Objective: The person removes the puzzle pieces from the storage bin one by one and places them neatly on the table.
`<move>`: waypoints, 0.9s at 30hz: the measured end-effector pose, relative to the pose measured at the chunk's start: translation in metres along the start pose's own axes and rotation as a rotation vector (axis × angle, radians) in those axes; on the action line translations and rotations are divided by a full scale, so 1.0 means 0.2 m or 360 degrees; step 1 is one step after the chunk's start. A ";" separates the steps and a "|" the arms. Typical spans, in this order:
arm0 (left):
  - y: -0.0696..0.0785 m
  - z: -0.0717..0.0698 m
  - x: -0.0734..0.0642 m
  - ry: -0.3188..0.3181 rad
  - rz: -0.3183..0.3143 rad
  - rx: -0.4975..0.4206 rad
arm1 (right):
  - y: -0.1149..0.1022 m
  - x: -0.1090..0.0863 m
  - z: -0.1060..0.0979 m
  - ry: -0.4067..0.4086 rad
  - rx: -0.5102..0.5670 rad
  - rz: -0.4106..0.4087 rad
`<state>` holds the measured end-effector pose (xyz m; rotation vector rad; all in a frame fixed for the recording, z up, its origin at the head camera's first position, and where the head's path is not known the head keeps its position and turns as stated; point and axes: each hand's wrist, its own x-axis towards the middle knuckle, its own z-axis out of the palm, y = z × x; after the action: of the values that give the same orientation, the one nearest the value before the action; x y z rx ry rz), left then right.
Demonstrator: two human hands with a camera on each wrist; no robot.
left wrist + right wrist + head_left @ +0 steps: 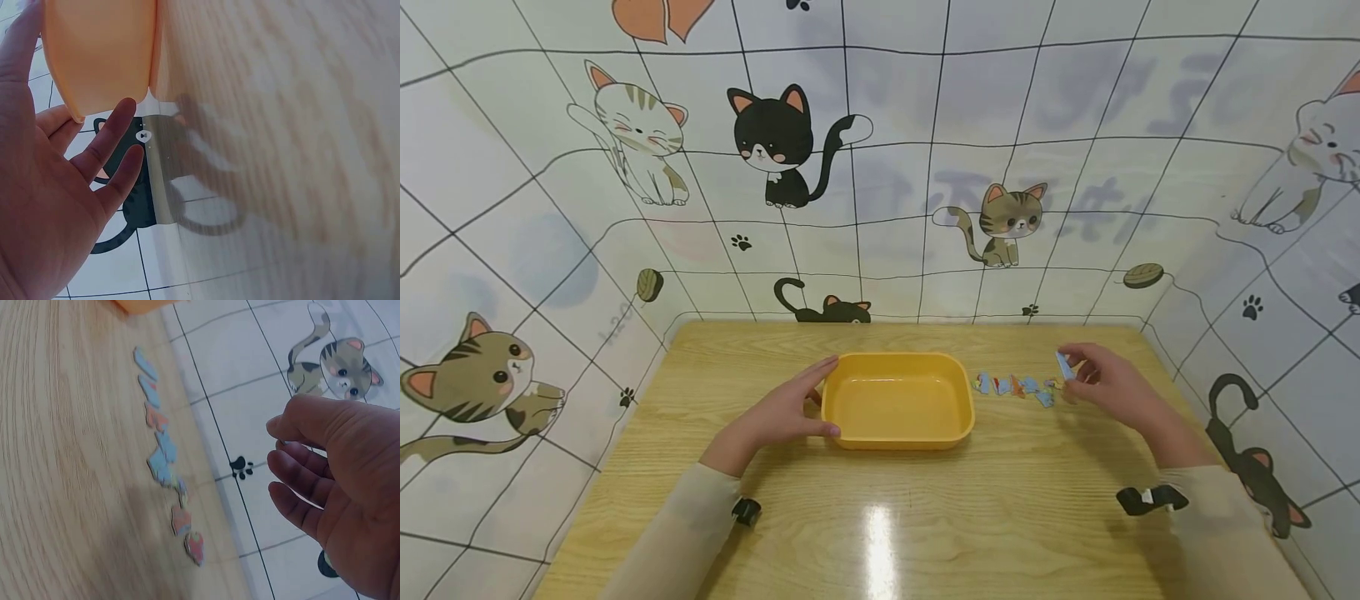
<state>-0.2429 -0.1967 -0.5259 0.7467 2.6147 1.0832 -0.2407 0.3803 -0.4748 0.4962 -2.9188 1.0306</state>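
A yellow rectangular tray point(898, 442) sits on the table. My left hand point(778, 414) holds its left end, thumb at the near corner and fingers at the far one. In the left wrist view the tray point(100, 56) has two fingers extending beside its end. To the right of the tray lies a row of small flat puzzle pieces point(1017, 386), printed in blue, red and orange. Just past the row's right end, my right hand point(1108, 387) pinches a pale blue puzzle piece point(1065, 367) above the table. In the right wrist view the fingers mostly hide that piece.
The wooden table point(865, 492) meets a cat-print wall covering point(895, 250) at its back and on both sides. One puzzle piece point(1045, 399) lies slightly nearer than the row. Black bands point(1152, 499) circle both sleeves at the wrists.
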 end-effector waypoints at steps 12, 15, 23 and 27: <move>0.00 0.00 0.00 0.0008 -0.0001 -0.0010 | 0.22 -0.04 -0.04 -0.0035 -0.0022 0.0137; 0.00 0.00 0.00 0.0010 -0.0006 -0.0008 | 0.26 -0.05 -0.04 -0.0034 -0.0035 0.0183; 0.00 0.00 0.00 0.0017 -0.0007 0.0002 | 0.34 -0.05 -0.04 -0.0048 -0.0064 0.0268; 0.00 0.00 0.00 0.0017 -0.0009 -0.0005 | 0.40 -0.06 -0.05 -0.0081 -0.0081 0.0312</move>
<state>-0.2417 -0.1960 -0.5258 0.7342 2.6219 1.0926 -0.2543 0.4484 -0.5179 0.2415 -3.0802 0.9716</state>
